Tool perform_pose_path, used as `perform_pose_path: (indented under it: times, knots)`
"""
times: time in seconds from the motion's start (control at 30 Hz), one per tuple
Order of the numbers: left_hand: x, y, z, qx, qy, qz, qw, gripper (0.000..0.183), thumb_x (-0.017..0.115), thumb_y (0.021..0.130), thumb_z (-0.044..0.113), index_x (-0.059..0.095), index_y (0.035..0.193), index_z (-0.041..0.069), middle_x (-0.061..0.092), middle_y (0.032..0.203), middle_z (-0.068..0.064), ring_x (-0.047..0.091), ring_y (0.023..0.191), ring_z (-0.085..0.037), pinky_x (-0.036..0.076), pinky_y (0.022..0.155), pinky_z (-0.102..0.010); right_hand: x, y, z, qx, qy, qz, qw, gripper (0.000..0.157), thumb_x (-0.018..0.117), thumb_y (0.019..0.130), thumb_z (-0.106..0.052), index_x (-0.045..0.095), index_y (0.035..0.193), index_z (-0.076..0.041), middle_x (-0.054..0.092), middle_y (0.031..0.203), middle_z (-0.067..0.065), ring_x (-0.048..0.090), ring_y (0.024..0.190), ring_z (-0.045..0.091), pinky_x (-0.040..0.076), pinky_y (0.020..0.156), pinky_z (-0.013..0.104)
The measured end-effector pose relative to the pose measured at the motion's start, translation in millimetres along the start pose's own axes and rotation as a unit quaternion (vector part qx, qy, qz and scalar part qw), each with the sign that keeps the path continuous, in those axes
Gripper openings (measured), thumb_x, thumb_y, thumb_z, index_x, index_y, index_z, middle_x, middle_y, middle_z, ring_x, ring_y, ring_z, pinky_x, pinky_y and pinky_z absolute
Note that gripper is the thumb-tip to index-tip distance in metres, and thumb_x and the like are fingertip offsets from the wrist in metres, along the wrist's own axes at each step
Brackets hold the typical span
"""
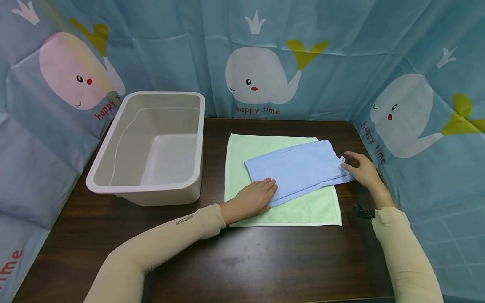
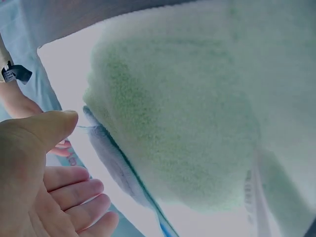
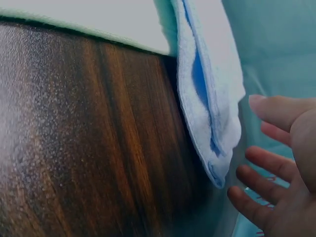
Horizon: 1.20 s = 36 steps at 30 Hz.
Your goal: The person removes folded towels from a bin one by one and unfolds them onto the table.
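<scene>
A folded blue towel [image 1: 295, 164] lies at a slant across a pale green towel [image 1: 242, 153] spread flat on the dark table. My left hand [image 1: 254, 200] rests with straight fingers on the blue towel's near left corner. At the other end, my right hand [image 1: 361, 168] is beside the small white tag [image 1: 342, 160], its thumb tip right at the edge. In the right wrist view the layered end of the blue towel [image 3: 210, 98] shows a slight gap between its layers, and the right hand's fingers [image 3: 269, 163] are spread and loosely bent beside it. Nothing is gripped.
A deep off-white plastic bin [image 1: 145, 187] stands on the table to the left, with no contents visible. Blue curtains [image 1: 166, 54] printed with whales hang behind and along both sides. A dark band [image 1: 363, 211] circles the right wrist.
</scene>
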<state>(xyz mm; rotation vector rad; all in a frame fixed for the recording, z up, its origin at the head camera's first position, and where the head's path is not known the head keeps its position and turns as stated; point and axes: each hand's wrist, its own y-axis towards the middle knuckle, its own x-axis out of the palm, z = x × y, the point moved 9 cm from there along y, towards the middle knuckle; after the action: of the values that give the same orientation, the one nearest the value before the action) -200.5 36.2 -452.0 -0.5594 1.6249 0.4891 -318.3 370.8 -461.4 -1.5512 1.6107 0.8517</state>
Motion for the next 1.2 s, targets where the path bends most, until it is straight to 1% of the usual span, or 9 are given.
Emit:
perform_pose_path:
  times: [0.23,0.37,0.43,0.6,0.7,0.87,0.97,1.1,1.2]
  knots:
    - [3.6,5.5,3.3,0.000,0.000,-0.017,0.9999,0.064,0.058,0.090,0.044,0.042,0.141,0.008,0.046,0.146,-0.009,0.042,0.137,-0.022,0.042,0.108,-0.035,9.6,3.7,4.9,0.001,-0.018,-0.020,1.000,0.060,0.055,0.093,-0.038,0.040,0.142,-0.006,0.041,0.139,0.027,0.042,0.121,0.045,0.036,0.100,0.064]
    - [2.2,8.0,5.2,-0.003,0.019,-0.013,0.9997,0.062,0.063,0.086,0.048,0.050,0.132,0.010,0.054,0.137,-0.007,0.051,0.129,-0.021,0.046,0.102,-0.032,11.6,4.9,3.8,0.003,-0.025,-0.031,0.999,0.063,0.055,0.092,-0.042,0.038,0.143,-0.009,0.037,0.143,0.027,0.037,0.127,0.047,0.031,0.103,0.066]
    - [-0.8,8.4,6.0,-0.005,0.028,0.003,0.9996,0.054,0.066,0.083,0.048,0.057,0.122,0.012,0.060,0.127,-0.004,0.058,0.117,-0.018,0.051,0.092,-0.030,13.0,5.7,1.8,0.001,-0.024,-0.042,0.999,0.064,0.056,0.091,-0.043,0.038,0.144,-0.011,0.034,0.146,0.026,0.032,0.132,0.047,0.027,0.105,0.067]
    - [-10.3,7.9,6.3,-0.015,0.008,0.062,0.9979,0.007,0.064,0.082,0.023,0.065,0.082,0.017,0.065,0.086,0.001,0.062,0.076,-0.013,0.052,0.055,-0.027,17.6,9.0,-2.2,-0.009,-0.021,-0.068,0.997,0.064,0.058,0.090,-0.044,0.038,0.144,-0.016,0.028,0.152,0.021,0.024,0.139,0.045,0.020,0.109,0.067]
    - [-12.6,8.2,5.9,-0.020,-0.011,0.086,0.9960,0.012,0.061,0.079,0.011,0.061,0.069,0.018,0.061,0.073,0.002,0.059,0.065,-0.014,0.049,0.046,-0.028,18.7,10.3,-3.1,-0.015,-0.029,-0.067,0.997,0.064,0.057,0.091,-0.044,0.038,0.145,-0.016,0.030,0.150,0.022,0.026,0.138,0.045,0.021,0.109,0.066]
    - [-12.2,8.5,5.9,-0.025,-0.005,0.102,0.9944,0.018,0.057,0.084,0.008,0.060,0.070,0.018,0.062,0.071,0.002,0.061,0.064,-0.015,0.050,0.046,-0.030,15.8,9.5,-2.6,-0.009,-0.037,-0.042,0.998,0.060,0.057,0.092,-0.036,0.040,0.142,-0.008,0.044,0.134,0.027,0.045,0.115,0.042,0.039,0.097,0.061]
    - [-13.2,7.8,4.4,-0.028,-0.004,0.103,0.9943,0.018,0.056,0.086,0.009,0.061,0.071,0.017,0.062,0.072,0.002,0.062,0.064,-0.015,0.050,0.046,-0.030,11.9,8.3,-1.1,0.002,-0.042,-0.031,0.999,0.057,0.058,0.092,-0.031,0.041,0.139,-0.003,0.050,0.124,0.027,0.049,0.103,0.040,0.043,0.089,0.058]
    - [-13.0,0.4,4.5,-0.024,-0.006,0.099,0.9948,0.013,0.056,0.086,0.012,0.062,0.076,0.017,0.062,0.075,0.003,0.060,0.067,-0.012,0.048,0.046,-0.027,10.5,5.7,4.8,0.032,-0.060,-0.042,0.997,0.059,0.056,0.092,-0.039,0.044,0.135,0.000,0.054,0.112,0.026,0.051,0.095,0.036,0.047,0.077,0.047]
    - [-10.4,-12.7,7.6,-0.008,0.012,0.096,0.9953,0.012,0.058,0.087,0.022,0.065,0.093,0.014,0.065,0.093,0.000,0.062,0.084,-0.013,0.050,0.054,-0.025,11.7,4.2,10.1,0.054,-0.066,-0.053,0.995,0.063,0.054,0.091,-0.047,0.047,0.130,0.002,0.056,0.107,0.025,0.052,0.089,0.032,0.046,0.070,0.037]
